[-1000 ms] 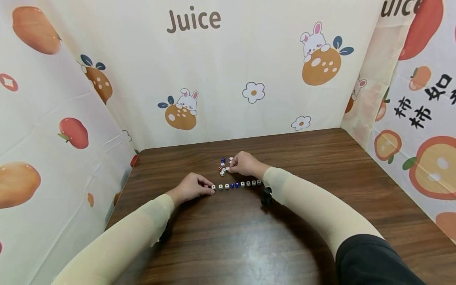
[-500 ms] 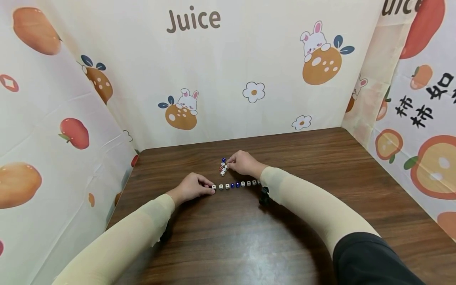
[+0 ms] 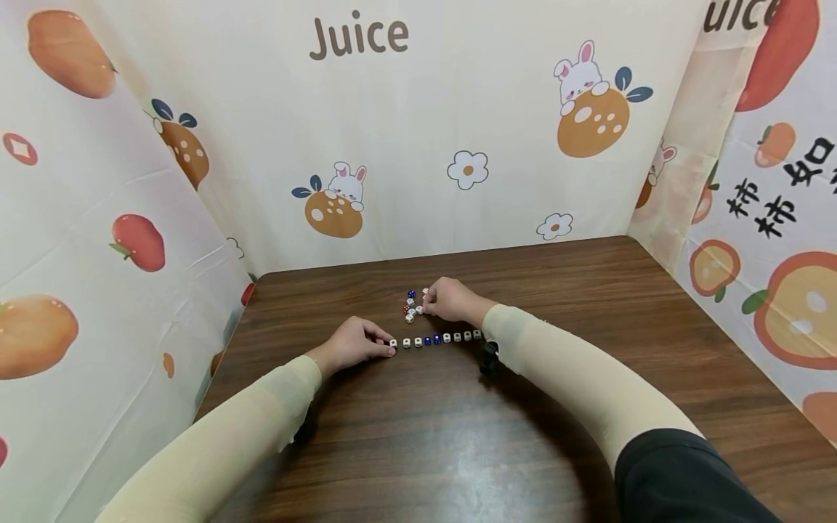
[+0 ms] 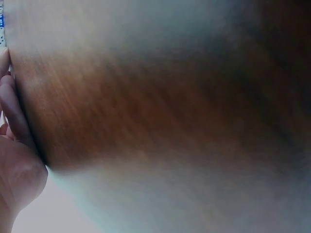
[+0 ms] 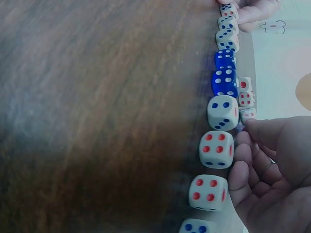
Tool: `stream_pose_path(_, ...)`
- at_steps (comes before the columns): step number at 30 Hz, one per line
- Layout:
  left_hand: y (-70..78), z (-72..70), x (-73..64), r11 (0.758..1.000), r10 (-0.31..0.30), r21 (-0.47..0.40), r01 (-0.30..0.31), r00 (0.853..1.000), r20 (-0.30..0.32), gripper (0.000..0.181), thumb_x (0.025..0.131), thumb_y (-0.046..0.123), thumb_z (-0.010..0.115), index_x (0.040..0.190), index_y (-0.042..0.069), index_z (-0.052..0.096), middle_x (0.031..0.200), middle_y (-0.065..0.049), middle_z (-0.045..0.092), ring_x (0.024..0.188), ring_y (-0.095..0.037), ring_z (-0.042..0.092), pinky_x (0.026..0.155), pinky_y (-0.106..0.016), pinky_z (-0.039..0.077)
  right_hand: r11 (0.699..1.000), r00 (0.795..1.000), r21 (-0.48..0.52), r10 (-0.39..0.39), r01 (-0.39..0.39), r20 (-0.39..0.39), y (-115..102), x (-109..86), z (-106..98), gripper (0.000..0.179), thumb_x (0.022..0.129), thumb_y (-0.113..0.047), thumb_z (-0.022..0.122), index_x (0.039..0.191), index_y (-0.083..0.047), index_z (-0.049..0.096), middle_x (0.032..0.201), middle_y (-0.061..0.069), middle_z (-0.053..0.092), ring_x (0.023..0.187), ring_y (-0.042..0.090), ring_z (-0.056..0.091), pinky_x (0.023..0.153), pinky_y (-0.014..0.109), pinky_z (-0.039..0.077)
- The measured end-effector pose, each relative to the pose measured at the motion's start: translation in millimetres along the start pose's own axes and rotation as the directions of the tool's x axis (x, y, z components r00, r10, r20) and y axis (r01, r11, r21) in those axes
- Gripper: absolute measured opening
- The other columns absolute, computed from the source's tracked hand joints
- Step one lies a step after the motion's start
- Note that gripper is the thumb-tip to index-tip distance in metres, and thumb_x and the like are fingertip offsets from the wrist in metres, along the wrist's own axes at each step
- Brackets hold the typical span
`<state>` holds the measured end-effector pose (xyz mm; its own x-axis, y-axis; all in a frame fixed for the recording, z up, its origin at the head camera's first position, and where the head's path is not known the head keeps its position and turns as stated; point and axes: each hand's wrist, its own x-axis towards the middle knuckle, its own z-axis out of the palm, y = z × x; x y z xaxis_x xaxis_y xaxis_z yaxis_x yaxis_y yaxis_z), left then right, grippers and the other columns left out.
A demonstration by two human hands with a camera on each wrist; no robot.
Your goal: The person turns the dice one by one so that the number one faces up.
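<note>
A row of white and blue dice (image 3: 437, 339) runs across the table. At its left end my left hand (image 3: 353, 341) pinches a white die (image 3: 393, 343) between thumb and fingers. Behind the row lies a small loose group of dice (image 3: 410, 318), white, blue and red. At the right side of this group is my right hand (image 3: 451, 299), fingers curled, with a white die (image 3: 420, 310) at its fingertips. In the right wrist view the thumb meets a white die (image 5: 248, 114), its lower part hidden. The left wrist view catches only part of the left hand (image 4: 19, 160).
The dark wooden table (image 3: 392, 436) ends at a pale printed backdrop (image 3: 405, 145) behind and on both sides. My right forearm (image 3: 575, 370) crosses above the row's right end, close to the last dice. Another white die (image 3: 425, 291) lies beyond the right hand.
My right hand shifted left over the loose dice, then back right, uncovering the far white die again. The left hand stays at the row's left end.
</note>
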<state>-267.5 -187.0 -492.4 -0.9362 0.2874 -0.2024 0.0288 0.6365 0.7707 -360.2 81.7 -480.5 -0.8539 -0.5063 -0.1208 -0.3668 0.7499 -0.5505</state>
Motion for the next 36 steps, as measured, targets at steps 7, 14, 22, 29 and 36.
stream_pose_path(7,-2.0,0.2,-0.2,1.0,-0.015,-0.001,0.015,1.0,0.004,0.02,0.092,0.022,0.098,0.108,0.012,0.091,0.084,0.007,0.073,0.07,-0.007,0.062,0.064,-0.024,0.054,0.999,1.0,0.042,-0.017,0.017,0.007,-1.8,-1.5,0.9,0.016,0.098,-0.024,0.091,0.108,-0.012,0.09,0.099,0.0,0.086,0.088,0.011,0.073,0.087,0.03,0.061)
stream_pose_path(14,-2.2,-0.3,-0.4,1.0,-0.002,-0.003,0.002,1.0,0.0,0.021,0.092,0.021,0.098,0.109,0.01,0.091,0.084,0.006,0.074,0.07,-0.007,0.062,0.063,-0.025,0.055,1.0,0.999,0.019,0.005,-0.004,-0.04,-7.2,-3.5,5.9,0.015,0.097,-0.03,0.093,0.102,-0.016,0.091,0.105,-0.002,0.087,0.098,0.014,0.075,0.092,0.034,0.062)
stream_pose_path(22,-1.5,-0.7,-0.4,1.0,-0.009,-0.004,0.009,1.0,0.002,0.02,0.092,0.021,0.098,0.109,0.011,0.091,0.085,0.007,0.073,0.07,-0.007,0.062,0.064,-0.024,0.055,1.0,0.998,-0.001,0.031,-0.031,-0.046,-8.4,-4.8,5.2,0.013,0.1,-0.025,0.089,0.108,-0.014,0.091,0.113,0.001,0.087,0.104,0.018,0.075,0.1,0.038,0.063)
stream_pose_path(29,-1.3,-0.1,0.4,1.0,0.001,-0.007,-0.001,1.0,0.004,0.021,0.092,0.02,0.098,0.109,0.01,0.091,0.084,0.007,0.073,0.069,-0.007,0.062,0.063,-0.025,0.055,0.999,0.998,0.012,0.051,-0.05,-0.035,-7.1,-4.7,4.3,0.011,0.103,-0.023,0.086,0.108,-0.016,0.091,0.129,0.003,0.085,0.114,0.02,0.076,0.103,0.04,0.063)
stream_pose_path(36,-1.0,-0.6,0.1,1.0,-0.006,-0.014,0.006,1.0,0.001,0.02,0.091,0.019,0.098,0.108,0.01,0.091,0.083,0.007,0.072,0.069,-0.006,0.062,0.063,-0.023,0.055,0.997,0.997,0.04,0.063,-0.062,-0.038,-1.3,-5.1,2.0,0.013,0.103,-0.022,0.086,0.111,-0.014,0.09,0.133,0.005,0.084,0.118,0.021,0.076,0.104,0.039,0.062)
